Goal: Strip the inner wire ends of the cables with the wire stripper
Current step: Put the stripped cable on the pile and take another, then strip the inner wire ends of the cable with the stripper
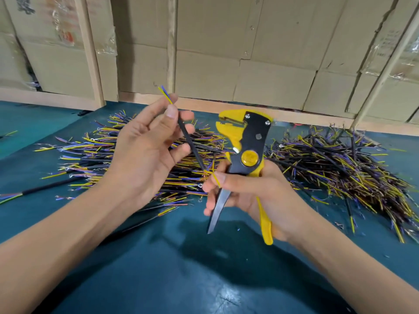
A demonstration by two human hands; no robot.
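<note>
While right hand [251,196] holds stripper [247,143], cable [192,143] spans both grips.

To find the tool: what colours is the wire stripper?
Yellow and black wire stripper, held in the right hand; head view.

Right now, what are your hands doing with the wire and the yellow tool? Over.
Left hand pinches black cable, colored ends up. Right hand grips wire stripper, jaws off the wire, fingers pinching cable's lower end. Cable piles behind, nothing blocking.

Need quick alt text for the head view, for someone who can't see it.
Left hand holds a black cable upright; right hand grips a yellow wire stripper beside it. Cable piles lie behind on the green table.
</note>
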